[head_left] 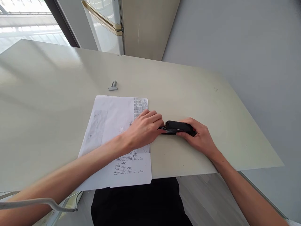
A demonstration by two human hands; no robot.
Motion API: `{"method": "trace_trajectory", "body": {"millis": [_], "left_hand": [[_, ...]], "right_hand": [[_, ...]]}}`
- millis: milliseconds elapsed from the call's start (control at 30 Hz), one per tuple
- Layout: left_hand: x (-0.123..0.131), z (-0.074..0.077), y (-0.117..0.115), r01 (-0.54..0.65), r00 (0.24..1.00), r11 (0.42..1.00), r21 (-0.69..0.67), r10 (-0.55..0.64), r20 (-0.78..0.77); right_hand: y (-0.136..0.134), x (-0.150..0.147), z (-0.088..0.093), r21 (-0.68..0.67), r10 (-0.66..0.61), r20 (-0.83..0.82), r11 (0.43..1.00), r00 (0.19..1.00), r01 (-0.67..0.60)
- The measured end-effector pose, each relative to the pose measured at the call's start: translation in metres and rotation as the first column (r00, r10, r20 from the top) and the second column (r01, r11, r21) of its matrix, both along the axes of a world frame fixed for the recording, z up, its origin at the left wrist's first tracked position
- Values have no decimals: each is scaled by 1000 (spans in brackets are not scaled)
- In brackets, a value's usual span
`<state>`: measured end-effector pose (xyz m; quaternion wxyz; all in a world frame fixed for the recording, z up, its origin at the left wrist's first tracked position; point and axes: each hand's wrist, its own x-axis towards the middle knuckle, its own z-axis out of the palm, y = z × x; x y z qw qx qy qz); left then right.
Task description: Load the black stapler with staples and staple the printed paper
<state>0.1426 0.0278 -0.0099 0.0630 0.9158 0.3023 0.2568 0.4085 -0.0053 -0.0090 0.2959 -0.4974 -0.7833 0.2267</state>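
Note:
A black stapler (180, 126) lies sideways just right of the printed papers (113, 110). Its rear end is in my right hand (198, 135), with the thumb on the near side and the fingers on the far side. My left hand (148, 127) reaches over the papers, its bent fingers closed at the stapler's left end, where some metal shows. The fingertips of that hand are partly hidden. Beyond the papers, small grey staple strips (113, 88) rest on the table.
The pale table (70, 78) has an angled right edge beside a grey wall (235, 37). A fridge (145, 28) stands behind it. A grey cable or tube (35, 202) crosses the lower left, in front of my left forearm.

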Motion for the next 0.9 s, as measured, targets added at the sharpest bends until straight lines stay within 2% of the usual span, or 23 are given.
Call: {"method": "trace_trajectory", "body": {"millis": [200, 467, 667, 900], "left_hand": [[-1, -3, 2, 17, 998, 999, -46, -14, 66], [0, -8, 12, 37, 976, 975, -220, 12, 219], [3, -8, 13, 97, 945, 953, -287, 2, 328], [6, -9, 13, 95, 934, 942, -322, 28, 357]], "right_hand": [[1, -1, 2, -51, -33, -32, 998, 999, 32], [3, -3, 4, -241, -197, -120, 957, 973, 164], [5, 0, 6, -277, -201, -137, 948, 970, 157], [6, 3, 5, -286, -179, -145, 949, 973, 132]]}}
